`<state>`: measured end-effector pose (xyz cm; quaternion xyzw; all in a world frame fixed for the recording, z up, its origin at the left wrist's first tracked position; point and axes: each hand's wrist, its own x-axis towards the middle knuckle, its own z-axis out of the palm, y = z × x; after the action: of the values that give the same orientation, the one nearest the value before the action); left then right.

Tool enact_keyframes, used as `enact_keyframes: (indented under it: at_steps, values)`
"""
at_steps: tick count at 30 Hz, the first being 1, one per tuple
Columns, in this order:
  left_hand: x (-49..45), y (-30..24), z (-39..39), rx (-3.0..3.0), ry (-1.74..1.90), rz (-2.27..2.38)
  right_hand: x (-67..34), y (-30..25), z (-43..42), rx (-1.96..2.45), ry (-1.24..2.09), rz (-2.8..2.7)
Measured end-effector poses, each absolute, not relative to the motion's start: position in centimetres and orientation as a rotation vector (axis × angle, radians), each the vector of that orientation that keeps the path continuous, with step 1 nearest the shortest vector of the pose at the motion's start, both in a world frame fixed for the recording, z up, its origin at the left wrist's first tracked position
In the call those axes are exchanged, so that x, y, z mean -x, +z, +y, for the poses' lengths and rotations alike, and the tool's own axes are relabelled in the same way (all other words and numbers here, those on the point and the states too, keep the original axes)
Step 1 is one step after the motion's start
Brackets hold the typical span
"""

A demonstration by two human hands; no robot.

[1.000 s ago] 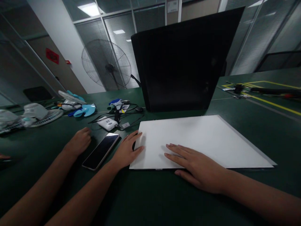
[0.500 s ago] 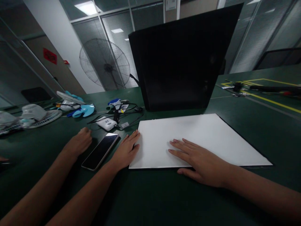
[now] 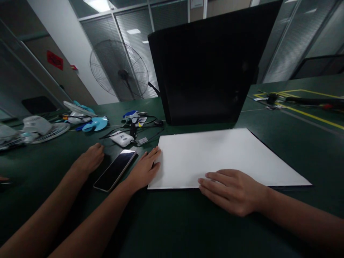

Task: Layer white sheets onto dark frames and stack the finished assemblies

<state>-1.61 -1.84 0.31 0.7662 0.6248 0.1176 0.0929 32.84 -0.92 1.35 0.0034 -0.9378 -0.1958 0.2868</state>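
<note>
A white flat panel (image 3: 204, 150) lies on the dark green table, with a dark edge showing under its right side. My left hand (image 3: 145, 169) rests flat over the panel's left edge, thumb apart from the fingers. Across the front edge lies my right hand (image 3: 236, 193), its fingers stretched leftward, close together and slightly bent, the thumb hidden. It does not visibly hold the panel. Left of my left hand is a smartphone (image 3: 115, 171) with a dark screen. Beyond the phone, another person's loosely closed hand (image 3: 90, 157) rests on the table.
A large black upright board or box (image 3: 209, 71) stands behind the panel. Cables and a white device (image 3: 122, 138) lie at its left, near light-blue fan blades (image 3: 95, 123) and white fan parts (image 3: 37, 125). Yellow tape (image 3: 314, 113) and a black tool (image 3: 309, 101) are at right.
My right hand has drawn back from the panel's surface to its front edge, fingers closer together and the thumb now out of sight. My left hand stays on the left edge.
</note>
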Motion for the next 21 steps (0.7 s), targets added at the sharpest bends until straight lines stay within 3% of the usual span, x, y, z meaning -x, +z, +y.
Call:
enact_keyframes:
  at_steps: [6, 9, 12, 16, 21]
  values:
    - [2.2, 1.7, -2.3, -2.398, 0.804, 1.857, -33.1, 2.1, -1.3, -0.099, -0.577, -2.459]
    - [1.0, 4.2, -4.0, -2.778, 1.120, 1.391, -33.2, 2.9, -1.3, -0.091, -0.597, -2.421]
    - [-1.7, 5.8, -5.9, -3.100, 1.008, 1.038, -33.2, 3.8, -1.2, -0.098, -0.640, -2.377]
    - [-4.7, 5.3, -6.9, -3.256, 0.818, 1.078, -33.3, 4.6, -1.1, -0.105, -0.692, -2.311]
    - [-5.7, 4.3, -7.0, -3.260, 1.097, 1.162, -34.2, 5.2, -0.9, -0.041, -0.691, -2.305]
